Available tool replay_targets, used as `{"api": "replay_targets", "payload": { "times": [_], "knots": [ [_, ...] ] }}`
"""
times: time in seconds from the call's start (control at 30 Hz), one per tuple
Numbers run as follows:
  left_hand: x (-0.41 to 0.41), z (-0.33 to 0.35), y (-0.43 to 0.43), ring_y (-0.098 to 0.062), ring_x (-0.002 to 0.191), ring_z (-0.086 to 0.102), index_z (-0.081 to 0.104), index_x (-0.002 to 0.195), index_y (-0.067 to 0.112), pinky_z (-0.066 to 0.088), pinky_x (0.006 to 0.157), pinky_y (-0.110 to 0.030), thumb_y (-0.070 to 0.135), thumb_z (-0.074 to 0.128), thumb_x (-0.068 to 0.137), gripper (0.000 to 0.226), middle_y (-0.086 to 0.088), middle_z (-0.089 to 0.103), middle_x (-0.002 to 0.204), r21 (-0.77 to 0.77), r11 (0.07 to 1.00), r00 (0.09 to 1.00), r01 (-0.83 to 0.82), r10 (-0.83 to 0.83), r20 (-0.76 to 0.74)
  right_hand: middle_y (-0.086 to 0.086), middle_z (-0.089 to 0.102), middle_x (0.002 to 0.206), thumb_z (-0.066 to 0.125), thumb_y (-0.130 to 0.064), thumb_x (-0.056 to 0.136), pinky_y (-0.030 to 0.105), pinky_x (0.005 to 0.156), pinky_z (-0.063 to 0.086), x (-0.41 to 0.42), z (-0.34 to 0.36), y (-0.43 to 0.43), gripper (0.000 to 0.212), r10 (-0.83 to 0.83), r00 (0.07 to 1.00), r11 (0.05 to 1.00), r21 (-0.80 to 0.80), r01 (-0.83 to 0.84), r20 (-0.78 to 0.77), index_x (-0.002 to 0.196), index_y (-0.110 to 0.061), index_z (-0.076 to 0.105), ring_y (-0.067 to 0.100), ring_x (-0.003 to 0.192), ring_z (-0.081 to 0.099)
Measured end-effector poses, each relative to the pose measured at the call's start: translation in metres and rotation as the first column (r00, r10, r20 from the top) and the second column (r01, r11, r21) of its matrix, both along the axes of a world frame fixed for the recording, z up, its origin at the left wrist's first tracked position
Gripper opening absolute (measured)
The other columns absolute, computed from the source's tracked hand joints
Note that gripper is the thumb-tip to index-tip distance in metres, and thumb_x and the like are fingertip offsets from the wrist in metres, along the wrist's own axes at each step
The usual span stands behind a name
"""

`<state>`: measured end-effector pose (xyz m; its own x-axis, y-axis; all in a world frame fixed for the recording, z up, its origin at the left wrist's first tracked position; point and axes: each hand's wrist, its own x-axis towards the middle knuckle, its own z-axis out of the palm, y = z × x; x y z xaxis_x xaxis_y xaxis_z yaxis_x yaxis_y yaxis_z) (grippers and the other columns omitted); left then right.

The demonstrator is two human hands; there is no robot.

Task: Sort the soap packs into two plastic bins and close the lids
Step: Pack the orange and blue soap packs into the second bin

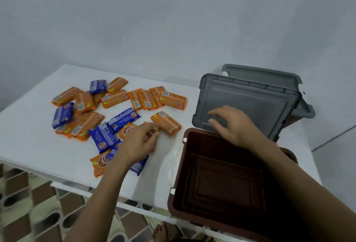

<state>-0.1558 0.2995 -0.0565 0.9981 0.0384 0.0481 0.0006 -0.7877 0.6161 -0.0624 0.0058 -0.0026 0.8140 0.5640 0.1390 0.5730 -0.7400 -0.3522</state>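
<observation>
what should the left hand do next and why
Probably lift the orange soap pack that the left hand seems to pinch and carry it to the brown bin, which stands open and empty beside it. The right hand only rests on the grey lid.

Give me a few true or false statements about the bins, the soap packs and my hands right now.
The brown bin is empty. True.
The right hand rests on a blue pack. False: it rests on the gray lid.
There are more orange packs than blue packs. True.
The packs lie on the floor. False: they lie on the white table.
The left hand is down among the packs. True.
</observation>
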Motion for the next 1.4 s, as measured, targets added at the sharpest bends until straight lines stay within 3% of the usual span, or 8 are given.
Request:
{"api": "replay_targets", "payload": {
  "times": [0.17, 0.37, 0.43, 0.53, 0.8, 0.97, 1.13, 1.4],
  "knots": [
    [-0.002, -0.013, 0.042, -0.016, 0.121, 0.047, 0.05, 0.134, 0.031, 0.046, 0.095, -0.035, 0.047, 0.049, 0.096, 0.041, 0.003, 0.051, 0.134, 0.156, 0.98, 0.983, -0.121, 0.14, -0.115, 0.004, 0.061, 0.122, 0.052, -0.04, 0.097, 0.035, 0.091, 0.048, 0.021, -0.002, 0.078, 0.039, 0.099, 0.99, 0.989, -0.097, -0.108, -0.097, 0.13, -0.022, 0.058, 0.022, 0.108, 0.06],
    [0.01, -0.026, 0.076, -0.02, 0.134, 0.037, 0.046, 0.139, 0.03, 0.037, 0.109, -0.041, 0.041, 0.052, 0.095, 0.045, 0.001, 0.042, 0.147, 0.27, 0.962, 0.978, -0.031, 0.085, -0.191, 0.004, 0.059, 0.131, 0.057, -0.041, 0.094, 0.034, 0.083, 0.048, 0.051, -0.024, 0.143, 0.047, 0.139, 0.954, 0.947, -0.247, -0.207, -0.265, 0.135, -0.02, 0.05, 0.021, 0.111, 0.058],
    [0.015, -0.026, 0.081, -0.022, 0.139, 0.031, 0.041, 0.142, 0.033, 0.033, 0.112, -0.045, 0.049, 0.053, 0.093, 0.053, 0.002, 0.035, 0.153, 0.272, 0.962, 0.955, 0.006, 0.076, -0.287, 0.006, 0.061, 0.123, 0.062, -0.042, 0.091, 0.033, 0.073, 0.045, 0.056, -0.033, 0.157, 0.05, 0.129, 0.938, 0.925, -0.302, -0.23, -0.321, 0.133, -0.018, 0.048, 0.022, 0.1, 0.059],
    [0.018, -0.025, 0.083, -0.024, 0.141, 0.027, 0.037, 0.143, 0.035, 0.033, 0.111, -0.045, 0.06, 0.056, 0.086, 0.065, 0.001, 0.027, 0.156, 0.245, 0.969, 0.928, 0.042, 0.052, -0.368, 0.007, 0.06, 0.115, 0.068, -0.051, 0.084, 0.035, 0.073, 0.048, 0.063, -0.044, 0.174, 0.058, 0.109, 0.926, 0.894, -0.371, -0.25, -0.362, 0.126, -0.018, 0.047, 0.022, 0.093, 0.056],
    [0.024, -0.026, 0.08, -0.024, 0.141, 0.026, 0.039, 0.141, 0.037, 0.033, 0.112, -0.046, 0.064, 0.068, 0.073, 0.078, 0.0, 0.024, 0.156, 0.182, 0.983, 0.911, -0.032, 0.103, -0.399, 0.015, 0.052, 0.125, 0.074, -0.045, 0.082, 0.037, 0.079, 0.048, 0.06, -0.059, 0.192, 0.08, 0.071, 0.924, 0.822, -0.503, -0.268, -0.376, 0.142, -0.018, 0.03, 0.029, 0.107, 0.056],
    [0.028, -0.027, 0.077, -0.025, 0.139, 0.026, 0.039, 0.139, 0.039, 0.035, 0.111, -0.047, 0.062, 0.074, 0.07, 0.081, -0.001, 0.026, 0.152, 0.177, 0.981, 0.899, -0.078, 0.146, -0.413, 0.014, 0.054, 0.122, 0.075, -0.039, 0.081, 0.038, 0.075, 0.05, 0.063, -0.058, 0.193, 0.078, 0.06, 0.912, 0.825, -0.494, -0.275, -0.407, 0.141, -0.02, 0.028, 0.028, 0.1, 0.057],
    [0.031, -0.027, 0.075, -0.029, 0.139, 0.022, 0.039, 0.139, 0.039, 0.033, 0.109, -0.05, 0.058, 0.078, 0.068, 0.083, -0.002, 0.021, 0.149, 0.154, 0.981, 0.883, -0.117, 0.174, -0.437, 0.0, 0.054, 0.098, 0.075, -0.037, 0.081, 0.033, 0.067, 0.044, 0.069, -0.053, 0.191, 0.059, 0.058, 0.888, 0.845, -0.451, -0.287, -0.457, 0.126, -0.024, 0.04, 0.019, 0.086, 0.053],
    [0.035, -0.027, 0.07, -0.033, 0.137, 0.022, 0.043, 0.131, 0.038, 0.034, 0.11, -0.051, 0.057, 0.079, 0.066, 0.076, -0.005, 0.021, 0.145, 0.158, 0.978, 0.869, -0.137, 0.196, -0.454, 0.002, 0.06, 0.104, 0.07, -0.038, 0.084, 0.037, 0.074, 0.049, 0.073, -0.043, 0.181, 0.043, 0.085, 0.895, 0.903, -0.346, -0.255, -0.438, 0.116, -0.025, 0.045, 0.021, 0.092, 0.058]
  ]
}}
